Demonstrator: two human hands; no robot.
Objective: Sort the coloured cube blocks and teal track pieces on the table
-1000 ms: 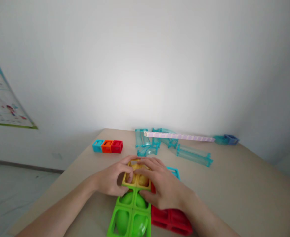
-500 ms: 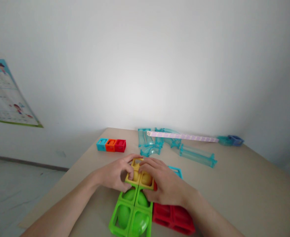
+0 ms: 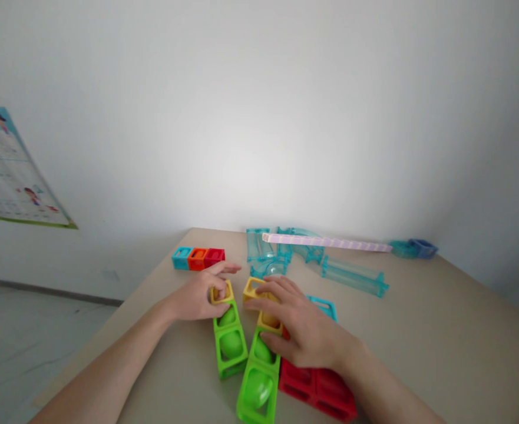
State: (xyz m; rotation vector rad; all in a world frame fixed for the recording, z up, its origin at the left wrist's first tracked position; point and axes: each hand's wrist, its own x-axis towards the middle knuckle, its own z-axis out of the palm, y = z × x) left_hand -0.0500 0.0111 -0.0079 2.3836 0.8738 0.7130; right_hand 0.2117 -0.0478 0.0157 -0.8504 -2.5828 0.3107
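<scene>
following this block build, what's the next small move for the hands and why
Likely slide the left strip fully clear with the left hand: its yellow end is splayed away from the right strip under the right hand, but the green parts lie close together in the middle.

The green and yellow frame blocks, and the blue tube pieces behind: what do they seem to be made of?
The frame blocks look like opaque moulded plastic: even bright colour, rounded edges, a soft sheen. The tube pieces seem hard, clear, blue-tinted plastic, perhaps acrylic: the table shows through them and their edges glint.
</scene>
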